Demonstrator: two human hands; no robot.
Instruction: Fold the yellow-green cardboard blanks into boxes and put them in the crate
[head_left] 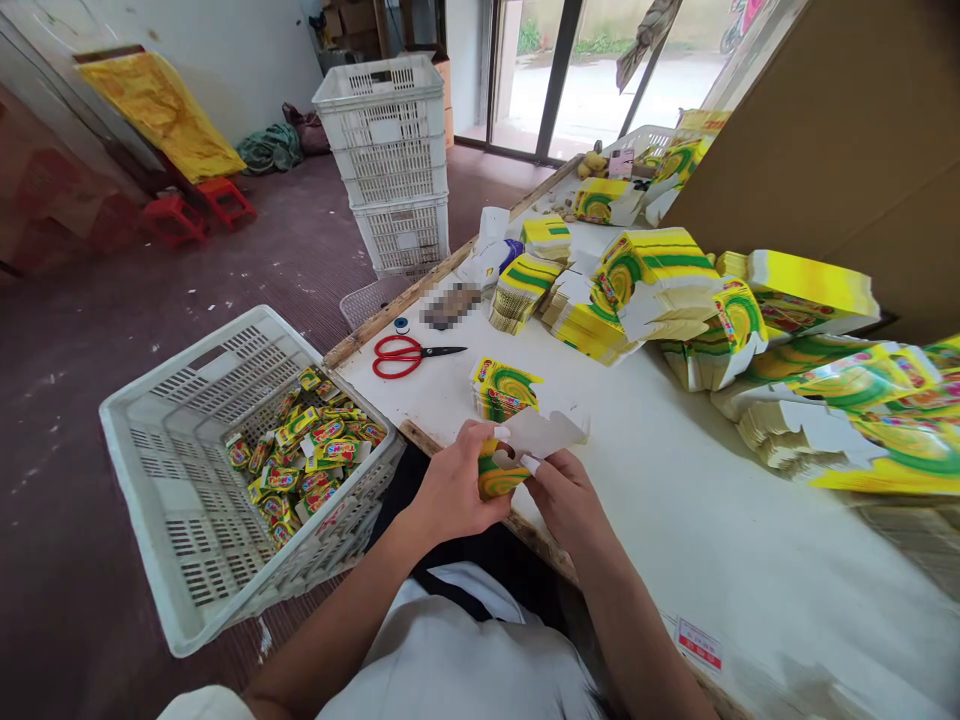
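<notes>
My left hand (459,484) is wrapped round a small yellow and green printed carton (498,479) above the near edge of the table. My right hand (564,492) pinches the same carton at its right side, thumb against the pale inner face of the cardboard. White unfolded flaps (551,433) stick out between and beyond my fingers. Just past the hands, on the tabletop, stands a small stack of flat printed cartons (506,388). Scissors with red handles (399,356) lie to the left of that stack, blades pointing right.
Left of the table, a white plastic crate (202,455) holds many folded small cartons (309,440). Bundles of flat cartons (652,265) cover the table's far and right parts. A large cardboard sheet (832,140) leans at right. Stacked crates (397,130) stand on the floor behind.
</notes>
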